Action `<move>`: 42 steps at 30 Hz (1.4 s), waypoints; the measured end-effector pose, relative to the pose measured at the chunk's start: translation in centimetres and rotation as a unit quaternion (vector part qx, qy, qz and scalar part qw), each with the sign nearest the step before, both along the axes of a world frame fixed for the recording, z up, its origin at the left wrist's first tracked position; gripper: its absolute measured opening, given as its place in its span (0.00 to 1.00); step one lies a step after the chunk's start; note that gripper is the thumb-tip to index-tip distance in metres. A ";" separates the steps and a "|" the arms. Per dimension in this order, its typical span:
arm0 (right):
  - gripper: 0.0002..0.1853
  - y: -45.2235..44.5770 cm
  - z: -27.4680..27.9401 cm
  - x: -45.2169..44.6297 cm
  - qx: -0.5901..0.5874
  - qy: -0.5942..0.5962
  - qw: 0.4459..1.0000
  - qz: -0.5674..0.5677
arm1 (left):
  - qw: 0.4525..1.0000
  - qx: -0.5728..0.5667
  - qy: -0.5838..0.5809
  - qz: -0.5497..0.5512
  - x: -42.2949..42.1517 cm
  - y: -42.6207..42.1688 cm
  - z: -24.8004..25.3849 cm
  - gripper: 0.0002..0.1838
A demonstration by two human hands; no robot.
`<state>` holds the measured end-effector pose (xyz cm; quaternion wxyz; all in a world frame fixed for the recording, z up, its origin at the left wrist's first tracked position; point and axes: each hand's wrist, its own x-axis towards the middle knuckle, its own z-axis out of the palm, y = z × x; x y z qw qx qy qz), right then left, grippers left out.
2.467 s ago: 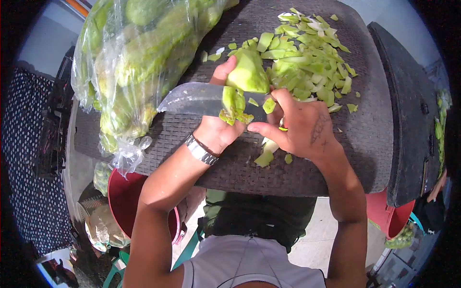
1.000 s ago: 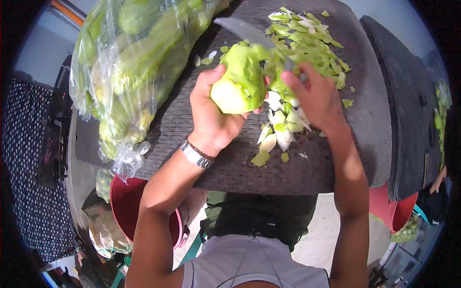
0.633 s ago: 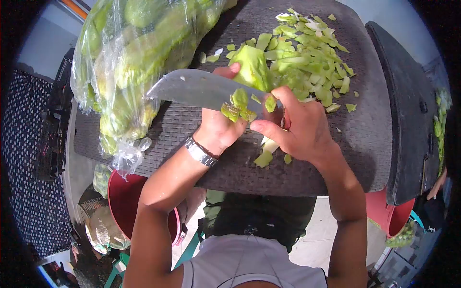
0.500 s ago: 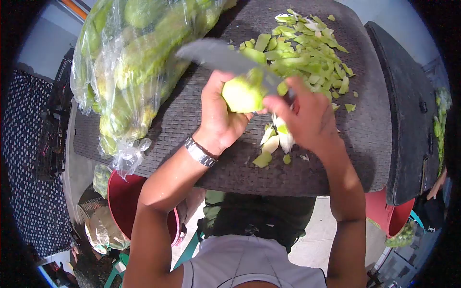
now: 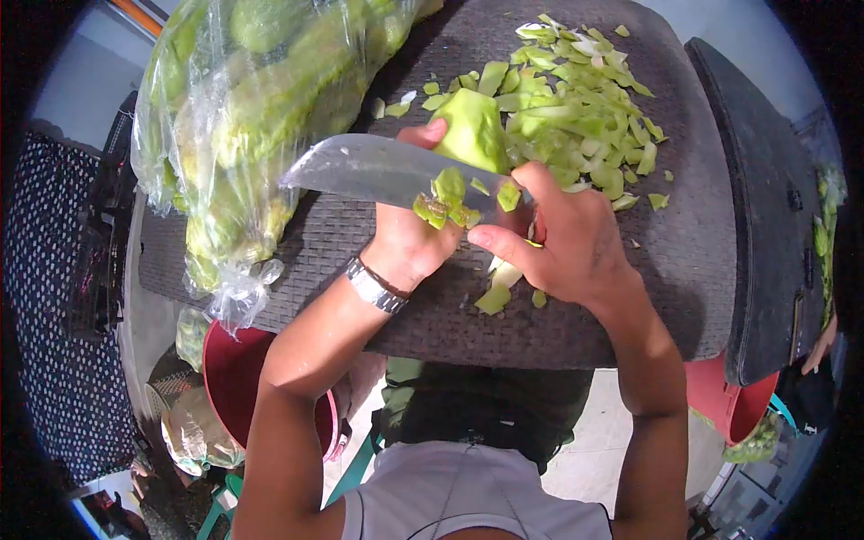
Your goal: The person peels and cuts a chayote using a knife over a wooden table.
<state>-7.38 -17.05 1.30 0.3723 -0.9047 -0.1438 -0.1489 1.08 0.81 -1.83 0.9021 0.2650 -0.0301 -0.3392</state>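
Note:
My left hand [image 5: 412, 241], with a metal watch [image 5: 375, 285] on its wrist, is closed round a pale green, partly peeled vegetable that looks like a chayote [image 5: 471, 130]. In my right hand [image 5: 571, 238] is a broad-bladed knife [image 5: 360, 171], gripped by its handle. The blade lies across in front of the chayote, pointing left, and covers part of my left hand. Several bits of green peel [image 5: 447, 187] cling to the blade. Beyond my hands spreads a heap of green and whitish peelings [image 5: 576, 108]. A few more peelings [image 5: 497, 292] lie just below the knife.
A clear plastic bag [image 5: 261, 126] full of green vegetables takes up the table's left side. The dark woven-textured tabletop [image 5: 432, 333] ends close to my body. Red buckets stand below, one at left [image 5: 229, 369] and one at right [image 5: 733, 400]. A black case-like panel [image 5: 765, 216] borders the right edge.
The knife has swung down and toward me, off the chayote, and now carries bits of peel. The chayote has tipped away and up in my left hand.

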 end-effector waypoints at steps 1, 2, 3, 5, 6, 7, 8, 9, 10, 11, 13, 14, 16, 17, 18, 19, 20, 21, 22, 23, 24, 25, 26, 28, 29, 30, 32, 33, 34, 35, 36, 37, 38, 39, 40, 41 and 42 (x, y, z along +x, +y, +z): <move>0.24 -0.1 -0.1 0.1 -0.006 -0.008 1.000 0.002 | 1.000 0.011 0.014 0.014 -0.1 -0.1 0.0 0.27; 0.25 -0.2 -0.1 0.2 -0.012 0.001 1.000 0.003 | 0.999 0.023 0.029 0.028 -0.2 -0.3 0.2 0.24; 0.27 -0.4 0.1 0.3 -0.019 0.009 1.000 0.004 | 0.998 0.035 0.043 0.041 -0.3 -0.4 0.3 0.22; 0.28 -0.6 0.3 0.3 -0.025 0.018 1.000 0.005 | 0.998 0.039 0.032 0.033 -0.5 -0.3 0.7 0.22; 0.28 -0.6 0.4 0.2 -0.026 0.017 1.000 0.008 | 0.998 0.042 0.026 0.030 -0.6 -0.2 0.9 0.22; 0.28 -0.6 0.4 0.2 -0.025 0.015 0.999 0.011 | 0.999 0.041 0.022 0.029 -0.7 -0.2 1.2 0.22; 0.28 -0.6 0.5 0.2 -0.027 0.012 1.000 0.010 | 0.999 0.039 0.018 0.028 -0.7 -0.2 1.4 0.22; 0.28 -0.7 0.5 0.2 -0.029 0.009 0.999 0.008 | 0.999 0.038 0.014 0.026 -0.8 -0.3 1.5 0.22; 0.28 -0.7 0.5 0.2 -0.032 0.006 0.999 0.006 | 0.997 0.037 0.038 0.049 -0.8 -0.3 1.3 0.22; 0.28 -1.0 0.4 0.5 -0.036 0.003 0.999 -0.005 | 0.995 0.037 0.061 0.071 -0.8 -0.4 0.9 0.23; 0.28 -2.0 0.1 1.1 -0.041 -0.002 0.999 -0.029 | 0.997 0.002 0.050 0.055 -0.7 -0.2 0.0 0.26; 0.28 -2.4 -0.1 1.3 -0.043 0.000 0.998 -0.053 | 0.999 -0.033 0.014 0.017 -0.3 0.4 -0.4 0.29; 0.28 -3.3 -0.2 1.8 -0.049 0.000 0.994 -0.100 | 0.998 0.044 0.018 0.031 -0.6 0.0 1.2 0.33; 0.28 -3.9 -0.1 2.1 -0.029 0.021 0.992 -0.122 | 0.999 0.036 0.007 0.022 -0.7 0.0 1.5 0.33; 0.28 -4.5 0.0 2.4 -0.009 0.042 0.989 -0.143 | 0.999 0.028 -0.004 0.014 -0.7 0.0 1.7 0.33; 0.28 -4.8 0.2 2.5 0.010 0.063 0.984 -0.164 | 1.000 0.021 -0.015 0.005 -0.7 0.0 1.8 0.32; 0.28 -4.7 0.4 2.5 0.024 0.073 0.983 -0.166 | 1.000 0.018 -0.019 0.010 -0.6 -0.1 1.9 0.33; 0.28 -4.5 0.6 2.4 0.038 0.082 0.982 -0.166 | 1.000 0.022 -0.017 0.009 -0.5 -0.1 1.8 0.33; 0.28 -4.3 0.8 2.2 0.053 0.092 0.981 -0.165 | 0.999 0.027 -0.014 0.010 -0.4 -0.1 1.7 0.33; 0.28 -3.7 1.0 1.9 0.043 0.090 0.984 -0.147 | 0.999 0.033 -0.010 0.010 -0.4 0.0 1.6 0.32; 0.27 -2.9 1.3 1.5 0.033 0.088 0.987 -0.131 | 0.999 0.038 -0.008 0.017 -0.5 0.1 1.6 0.32; 0.27 -2.3 1.5 1.1 0.024 0.085 0.989 -0.116 | 0.999 0.044 -0.006 0.022 -0.5 0.2 1.6 0.32; 0.26 -1.8 1.6 1.0 0.032 0.076 0.993 -0.087 | 0.998 0.050 -0.005 0.027 -0.6 0.2 1.6 0.31; 0.26 -1.3 0.7 0.9 0.033 0.070 0.996 -0.053 | 0.996 0.062 0.016 0.065 -0.7 -0.3 1.1 0.31; 0.26 -1.3 0.4 0.9 0.032 0.068 0.997 -0.036 | 0.994 0.067 0.026 0.083 -0.7 -0.4 0.8 0.31; 0.25 -1.3 0.5 0.9 0.018 0.056 0.998 -0.035 | 0.996 0.056 0.028 0.070 -0.6 -0.3 0.6 0.30; 0.25 -1.4 0.6 0.9 -0.009 0.034 0.999 -0.031 | 0.997 0.053 0.013 0.061 -0.9 -0.3 0.7 0.25; 0.25 -1.4 0.6 0.8 -0.007 0.032 0.999 -0.026 | 0.997 0.052 0.006 0.055 -1.0 -0.3 0.9 0.23; 0.25 -1.6 0.6 0.8 -0.005 0.030 0.999 -0.022 | 0.997 0.051 0.011 0.062 -1.1 -0.4 1.1 0.23; 0.25 -1.7 0.6 0.8 -0.003 0.028 0.999 -0.017 | 0.996 0.050 0.016 0.069 -1.3 -0.5 1.2 0.23; 0.23 -1.8 0.4 0.9 -0.004 0.006 1.000 -0.013 | 0.996 0.049 0.021 0.075 -1.4 -0.6 1.2 0.23; 0.22 -1.9 -0.1 1.0 -0.005 -0.015 1.000 -0.009 | 0.997 0.057 0.004 0.055 -1.2 -0.3 0.8 0.26; 0.21 -2.1 -0.3 1.1 -0.006 -0.037 0.999 -0.005 | 0.997 0.063 -0.014 0.034 -0.9 0.2 -0.1 0.30; 0.22 -2.3 -0.2 1.2 -0.022 -0.028 0.999 -0.026 | 0.997 0.070 -0.033 0.014 -0.7 0.4 -0.1 0.33; 0.24 -2.6 0.1 1.3 -0.039 -0.020 0.998 -0.045 | 0.996 0.085 -0.031 0.008 -0.7 0.4 0.0 0.33; 0.25 -2.9 0.2 1.5 -0.055 -0.011 0.996 -0.065 | 0.994 0.101 -0.030 0.002 -0.6 0.4 0.3 0.34; 0.25 -3.5 0.2 1.8 -0.054 -0.001 0.994 -0.098 | 0.993 0.116 -0.028 -0.005 -0.6 0.2 0.7 0.34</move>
